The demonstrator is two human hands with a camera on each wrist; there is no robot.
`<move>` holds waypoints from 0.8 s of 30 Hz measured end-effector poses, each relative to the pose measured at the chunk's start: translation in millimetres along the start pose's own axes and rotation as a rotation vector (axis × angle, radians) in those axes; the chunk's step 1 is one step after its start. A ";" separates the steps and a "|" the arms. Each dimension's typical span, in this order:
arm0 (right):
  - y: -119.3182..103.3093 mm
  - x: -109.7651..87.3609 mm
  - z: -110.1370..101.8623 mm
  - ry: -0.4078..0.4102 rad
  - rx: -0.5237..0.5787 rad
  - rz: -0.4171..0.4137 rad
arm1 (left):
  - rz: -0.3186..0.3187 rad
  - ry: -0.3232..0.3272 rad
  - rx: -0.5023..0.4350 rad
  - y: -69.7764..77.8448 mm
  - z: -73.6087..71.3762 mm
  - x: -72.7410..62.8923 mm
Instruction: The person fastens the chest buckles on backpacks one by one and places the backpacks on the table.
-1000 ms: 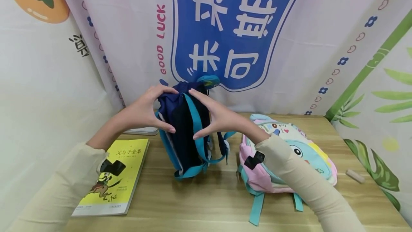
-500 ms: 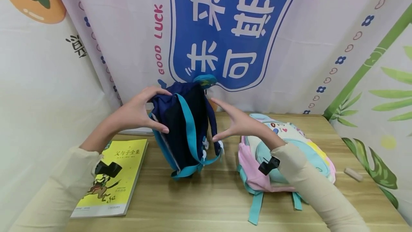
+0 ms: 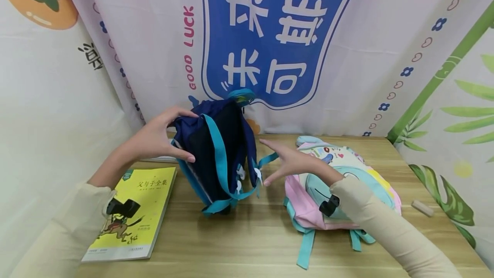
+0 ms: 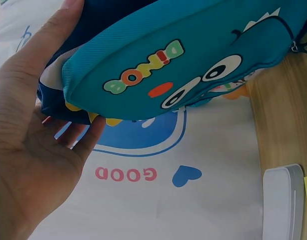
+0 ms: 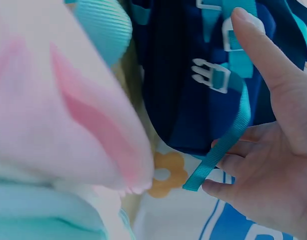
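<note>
A dark blue and teal child's backpack (image 3: 227, 149) leans on the table with its strap side towards me. My left hand (image 3: 162, 136) grips its upper left side, the thumb on one face and the fingers on the other. In the left wrist view the backpack's teal front (image 4: 183, 65) shows a cartoon face. To the right of the backpack, my right hand (image 3: 287, 162) has its thumb and fingers spread. In the right wrist view that hand (image 5: 273, 140) is beside a white buckle (image 5: 211, 75) and a loose teal strap (image 5: 223, 145); firm contact is unclear.
A pink and mint backpack (image 3: 343, 188) lies on the right, partly behind my right forearm. A yellow book (image 3: 143, 213) is at the left, with a white object (image 4: 283, 200) behind it. A small beige block (image 3: 422, 208) lies far right. Printed cloth (image 3: 347, 76) hangs behind.
The blue backpack and my left hand have shifted left. My right hand has moved away from the backpack's top, to the right and slightly down, towards its strap.
</note>
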State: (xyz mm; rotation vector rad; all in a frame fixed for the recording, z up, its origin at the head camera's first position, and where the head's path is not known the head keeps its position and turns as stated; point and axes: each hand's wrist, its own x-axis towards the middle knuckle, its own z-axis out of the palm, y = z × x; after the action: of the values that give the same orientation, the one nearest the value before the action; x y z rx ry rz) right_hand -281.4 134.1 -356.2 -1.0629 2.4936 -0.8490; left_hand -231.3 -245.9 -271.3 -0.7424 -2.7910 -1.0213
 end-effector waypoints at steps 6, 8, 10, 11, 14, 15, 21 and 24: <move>-2.8 1.8 16.0 -0.093 -0.009 0.015 | -0.020 0.012 0.014 -3.3 -1.1 -8.4; -5.3 3.3 20.0 -0.109 -0.021 0.001 | -0.023 0.022 0.018 -3.9 -0.9 -10.2; -8.9 4.6 23.7 -0.128 -0.041 -0.026 | -0.030 0.033 0.014 -4.3 -0.6 -11.4; -10.9 5.4 25.6 -0.140 -0.052 -0.042 | -0.032 0.036 0.014 -4.5 -0.5 -11.9; -17.1 7.0 31.1 -0.174 -0.051 -0.066 | -0.038 0.032 0.005 -4.3 -0.5 -11.3; -19.0 7.9 32.8 -0.183 -0.051 -0.074 | -0.039 0.029 0.004 -4.4 -0.7 -10.8; -31.4 14.0 37.2 -0.227 -0.029 -0.069 | -0.068 0.015 0.017 -7.3 -4.9 -10.7; -33.3 15.9 39.5 -0.230 -0.021 -0.055 | -0.084 0.013 0.021 -9.9 -5.5 -12.5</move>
State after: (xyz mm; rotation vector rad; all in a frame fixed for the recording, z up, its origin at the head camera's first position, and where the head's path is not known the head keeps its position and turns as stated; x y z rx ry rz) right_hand -254.9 88.3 -366.9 -1.1693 2.2970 -0.6742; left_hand -225.4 -261.0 -275.7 -0.6188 -2.8387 -1.0040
